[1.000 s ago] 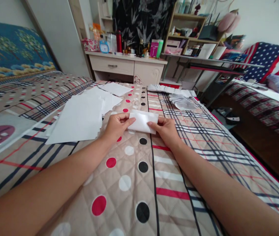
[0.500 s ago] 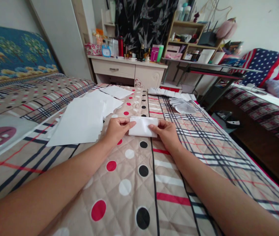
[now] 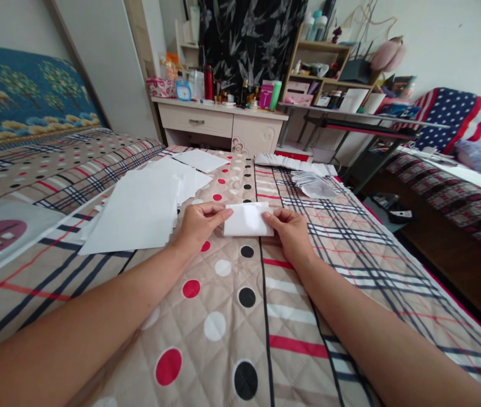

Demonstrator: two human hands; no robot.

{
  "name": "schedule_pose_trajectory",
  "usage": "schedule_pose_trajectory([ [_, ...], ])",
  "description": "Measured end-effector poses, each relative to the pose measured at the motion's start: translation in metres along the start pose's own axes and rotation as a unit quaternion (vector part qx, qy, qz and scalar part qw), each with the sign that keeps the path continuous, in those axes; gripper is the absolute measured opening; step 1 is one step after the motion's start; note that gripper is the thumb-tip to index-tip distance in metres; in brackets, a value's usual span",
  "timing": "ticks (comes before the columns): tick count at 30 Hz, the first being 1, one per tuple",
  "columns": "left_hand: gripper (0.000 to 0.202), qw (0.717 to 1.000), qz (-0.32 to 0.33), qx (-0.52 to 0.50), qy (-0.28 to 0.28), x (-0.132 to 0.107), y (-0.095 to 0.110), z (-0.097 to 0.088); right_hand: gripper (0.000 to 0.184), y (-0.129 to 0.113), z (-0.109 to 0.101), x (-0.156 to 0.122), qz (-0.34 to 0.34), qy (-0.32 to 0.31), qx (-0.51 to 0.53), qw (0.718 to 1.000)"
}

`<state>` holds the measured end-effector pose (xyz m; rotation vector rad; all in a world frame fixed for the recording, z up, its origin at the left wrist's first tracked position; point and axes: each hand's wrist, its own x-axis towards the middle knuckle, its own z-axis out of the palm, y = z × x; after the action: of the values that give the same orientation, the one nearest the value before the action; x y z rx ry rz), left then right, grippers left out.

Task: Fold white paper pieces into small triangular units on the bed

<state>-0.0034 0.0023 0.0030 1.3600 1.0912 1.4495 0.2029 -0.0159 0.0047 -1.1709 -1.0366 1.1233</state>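
Observation:
A small folded white paper (image 3: pixel 247 220) lies low over the quilted bedspread (image 3: pixel 232 316), held at both ends. My left hand (image 3: pixel 200 225) pinches its left edge with thumb and fingers closed. My right hand (image 3: pixel 290 229) pinches its right edge the same way. Both forearms reach forward across the spotted and striped quilt.
A spread pile of white sheets (image 3: pixel 138 206) lies left of my hands, with one more sheet (image 3: pixel 201 160) farther back. Folded white papers (image 3: pixel 310 182) lie at the far right of the bed. A dresser (image 3: pixel 219 118) with bottles and a cluttered desk (image 3: pixel 350 107) stand beyond.
The folded paper has become a little narrower and squarer between my hands, and my hands have drawn slightly closer together. The view has shifted a bit.

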Motion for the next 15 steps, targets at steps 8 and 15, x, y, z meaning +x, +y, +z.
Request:
schedule_pose_trajectory([
  [8,0.029,1.000,-0.006,0.015,-0.018,-0.0036,0.0062,0.0032,0.050,-0.0014,0.0001,0.0025,-0.024,0.056,0.024,0.998],
  [15,0.029,1.000,-0.009,0.012,-0.023,-0.0039,0.0039,0.0030,0.049,-0.0031,0.0003,0.0010,-0.044,0.068,0.029,0.996],
])
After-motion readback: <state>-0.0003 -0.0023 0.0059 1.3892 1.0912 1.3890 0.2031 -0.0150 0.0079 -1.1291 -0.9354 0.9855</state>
